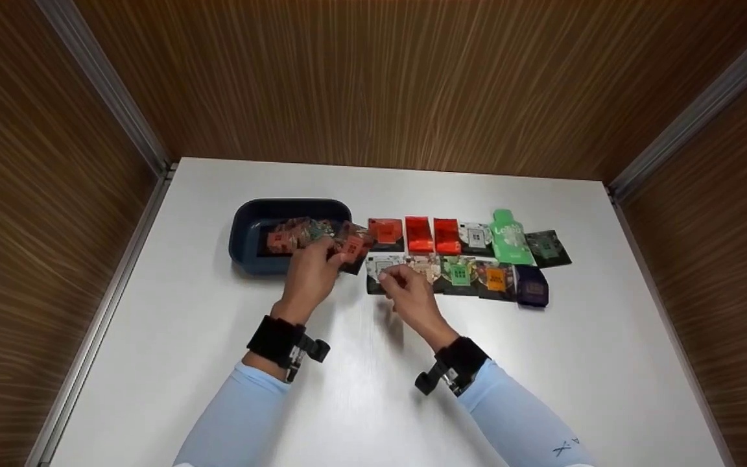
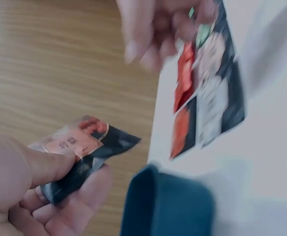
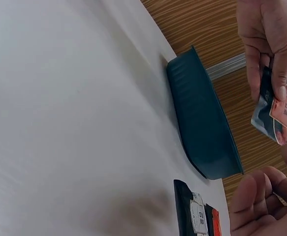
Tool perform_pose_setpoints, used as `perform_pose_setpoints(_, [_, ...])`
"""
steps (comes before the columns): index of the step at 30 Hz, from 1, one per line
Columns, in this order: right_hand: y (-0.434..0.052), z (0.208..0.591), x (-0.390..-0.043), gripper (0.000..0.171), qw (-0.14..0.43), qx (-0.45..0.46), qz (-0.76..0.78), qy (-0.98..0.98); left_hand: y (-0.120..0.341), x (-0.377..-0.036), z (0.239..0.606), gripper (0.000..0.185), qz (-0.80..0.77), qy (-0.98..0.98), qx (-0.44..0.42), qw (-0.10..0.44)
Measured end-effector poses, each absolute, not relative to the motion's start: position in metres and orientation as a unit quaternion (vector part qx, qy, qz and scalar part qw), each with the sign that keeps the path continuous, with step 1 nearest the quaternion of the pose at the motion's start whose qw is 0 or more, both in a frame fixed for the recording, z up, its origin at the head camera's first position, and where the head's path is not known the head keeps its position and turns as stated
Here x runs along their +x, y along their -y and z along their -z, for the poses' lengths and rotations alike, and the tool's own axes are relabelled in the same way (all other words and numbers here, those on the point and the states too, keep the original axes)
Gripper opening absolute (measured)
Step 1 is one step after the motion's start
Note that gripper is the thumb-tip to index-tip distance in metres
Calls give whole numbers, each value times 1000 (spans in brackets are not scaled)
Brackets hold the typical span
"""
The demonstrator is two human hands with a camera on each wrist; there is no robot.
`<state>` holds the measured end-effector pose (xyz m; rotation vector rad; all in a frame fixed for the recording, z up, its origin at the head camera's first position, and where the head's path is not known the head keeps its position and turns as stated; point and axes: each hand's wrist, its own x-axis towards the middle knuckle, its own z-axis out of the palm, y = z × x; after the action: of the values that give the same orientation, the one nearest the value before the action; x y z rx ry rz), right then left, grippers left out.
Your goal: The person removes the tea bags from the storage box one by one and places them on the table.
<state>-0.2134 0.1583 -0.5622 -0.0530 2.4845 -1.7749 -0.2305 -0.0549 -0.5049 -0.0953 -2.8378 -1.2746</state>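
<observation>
Coral-labelled packet (image 1: 352, 244) — hangs tilted in the left hand (image 1: 313, 272), beside the right end of the blue tub (image 1: 242, 241) and just left of the packet rows. Comes up and away from the right hand (image 1: 412, 299), with a gap between the two.

In the left hand, clamped on one part of the packet: thumb flat across the labelled face, fingers bent behind, dark corner sticking out past the fingertips. In the right hand, fingers loosely curled and thumb apart from them, over the white-labelled packet (image 1: 381, 264) at the left end of the front row; cannot tell from above whether touching it.

Inside the tub, a loose heap of packets (image 1: 286, 239) with red labels and clear, shiny film, partly behind the left hand.

On the white table (image 1: 347, 402), two rows side by side. At the back: red-labelled packet (image 1: 386, 232), two red sachets (image 1: 419, 235), second white-labelled packet (image 1: 476, 237), green pouch (image 1: 511, 241), dark packet (image 1: 548, 248). In front, after the white label — beige-labelled packet (image 1: 426, 264), green-labelled packet (image 1: 460, 275), orange-labelled packet (image 1: 496, 280), purple packet (image 1: 532, 287).
</observation>
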Motion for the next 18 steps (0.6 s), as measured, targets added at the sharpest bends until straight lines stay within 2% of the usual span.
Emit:
perform_pose_setpoints(5, [-157,564,-207,34,87,-24,628,-773,38,-215,520,6,485,872,-51,-38])
perform_pose_setpoints(12, [-162,572,-200,15,65,15,663,-745,23,-199,545,11,563,819,-65,-88])
perform_pose_setpoints(18, [-175,581,-194,9,43,43,670,-740,15,-188,564,10,588,798,-60,-116])
